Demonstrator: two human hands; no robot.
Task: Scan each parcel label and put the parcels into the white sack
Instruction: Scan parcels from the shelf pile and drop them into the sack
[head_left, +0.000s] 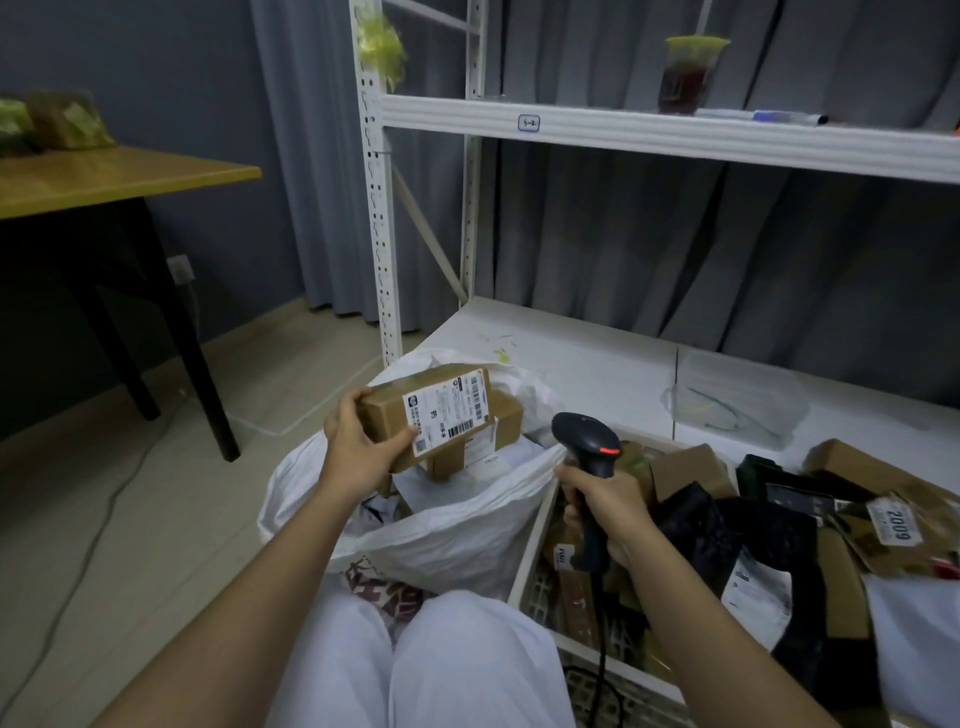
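Head view: left hand (358, 441) grips parcel (426, 410).

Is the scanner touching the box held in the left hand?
Apart. The head view shows the scanner in the right hand with open space and sack between it and the box, which the left hand holds.
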